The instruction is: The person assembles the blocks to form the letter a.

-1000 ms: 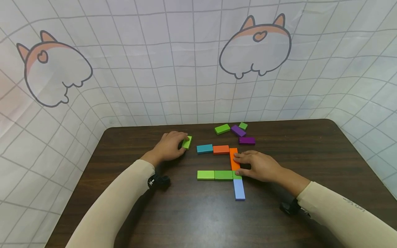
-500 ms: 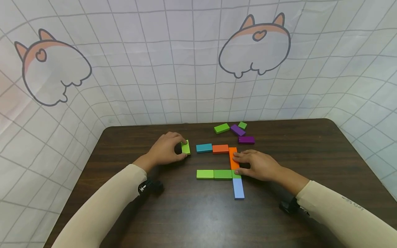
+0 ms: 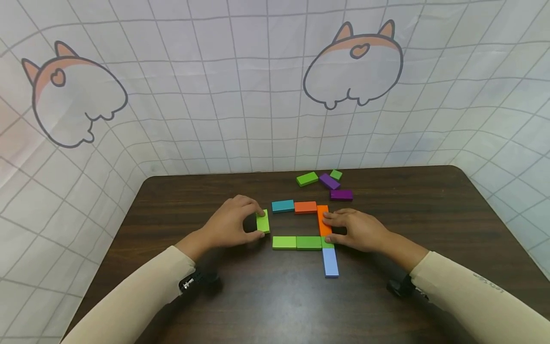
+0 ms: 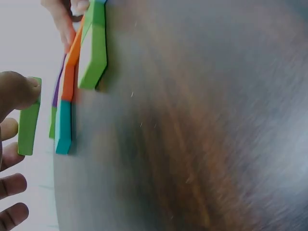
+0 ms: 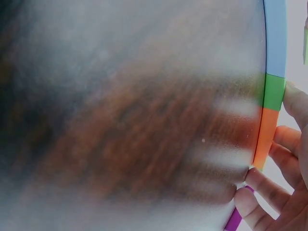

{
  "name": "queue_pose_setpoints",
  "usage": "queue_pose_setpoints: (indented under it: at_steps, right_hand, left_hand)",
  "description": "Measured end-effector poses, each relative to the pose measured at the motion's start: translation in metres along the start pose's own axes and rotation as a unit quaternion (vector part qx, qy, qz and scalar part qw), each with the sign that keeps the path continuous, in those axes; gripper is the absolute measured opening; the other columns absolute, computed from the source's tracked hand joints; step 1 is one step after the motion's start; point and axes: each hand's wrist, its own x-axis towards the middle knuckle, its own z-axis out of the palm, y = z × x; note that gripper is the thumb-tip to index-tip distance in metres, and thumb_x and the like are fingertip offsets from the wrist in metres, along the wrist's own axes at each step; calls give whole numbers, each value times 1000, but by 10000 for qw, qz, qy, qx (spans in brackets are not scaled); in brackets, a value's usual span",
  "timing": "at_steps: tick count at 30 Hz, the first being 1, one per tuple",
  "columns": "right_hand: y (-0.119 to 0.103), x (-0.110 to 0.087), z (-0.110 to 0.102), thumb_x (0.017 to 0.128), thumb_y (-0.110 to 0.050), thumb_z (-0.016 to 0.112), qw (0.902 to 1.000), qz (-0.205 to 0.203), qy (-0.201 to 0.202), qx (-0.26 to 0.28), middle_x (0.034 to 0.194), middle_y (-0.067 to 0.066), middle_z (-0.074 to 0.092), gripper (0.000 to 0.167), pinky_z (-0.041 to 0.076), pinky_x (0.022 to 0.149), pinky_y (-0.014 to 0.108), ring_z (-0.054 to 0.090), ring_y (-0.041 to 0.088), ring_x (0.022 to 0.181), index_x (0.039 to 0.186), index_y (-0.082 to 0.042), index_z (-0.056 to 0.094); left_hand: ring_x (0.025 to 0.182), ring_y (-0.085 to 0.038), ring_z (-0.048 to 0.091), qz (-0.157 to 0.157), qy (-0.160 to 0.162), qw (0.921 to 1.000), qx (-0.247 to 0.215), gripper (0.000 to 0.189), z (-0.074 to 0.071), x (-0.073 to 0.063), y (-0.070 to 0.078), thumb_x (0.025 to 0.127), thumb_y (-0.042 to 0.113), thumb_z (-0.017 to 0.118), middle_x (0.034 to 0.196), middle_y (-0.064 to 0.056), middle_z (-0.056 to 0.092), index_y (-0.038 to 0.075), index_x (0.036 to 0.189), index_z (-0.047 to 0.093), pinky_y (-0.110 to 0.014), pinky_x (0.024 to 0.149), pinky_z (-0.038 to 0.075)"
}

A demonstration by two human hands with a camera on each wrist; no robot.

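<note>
so the left hand (image 3: 232, 222) has a lime block (image 3: 263, 222) pinched between thumb and fingers, just left of the gap between two rows. from the head view it's hard to judge height, but the left wrist view makes it look lifted off the table (image 3: 275, 301). right hand (image 3: 361, 230) has its fingers fairly straight, resting on the orange block (image 3: 323, 216), thumb touching the little green square (image 3: 327, 244) at its near end. a light blue block (image 3: 330, 262) continues nearer from that square. far row, left to right: teal block (image 3: 282, 206), then red-orange block (image 3: 305, 207), meeting the orange one. near row: yellow-green block (image 3: 284, 242), then mid-green block (image 3: 308, 243), ending at the square. a dark purple block (image 3: 341, 195) lies on the far side.
</note>
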Motion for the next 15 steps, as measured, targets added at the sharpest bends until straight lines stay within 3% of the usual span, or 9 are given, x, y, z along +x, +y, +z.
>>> queue_pose_setpoints:
  at_steps: [7, 15]
  right_hand:
    - [0, 0, 1, 95, -51, 69, 10000, 19, 19, 24, 148, 3, 56, 61, 44, 105, 58, 51, 33, 136, 143, -13, 63]
    - [-1, -1, 2, 95, -52, 69, 10000, 59, 15, 18, 148, 3, 56, 61, 45, 105, 58, 51, 33, 136, 143, -13, 63]
  left_hand:
    - [122, -23, 54, 212, -102, 9996, -172, 42, 2, -9, 16, 84, 42, 84, 119, 3, 64, 18, 116, 71, -51, 104, 44]
    - [121, -22, 55, 332, -262, 9990, -152, 44, 5, -16, 24, 82, 44, 85, 119, 3, 64, 17, 114, 71, -50, 105, 44]
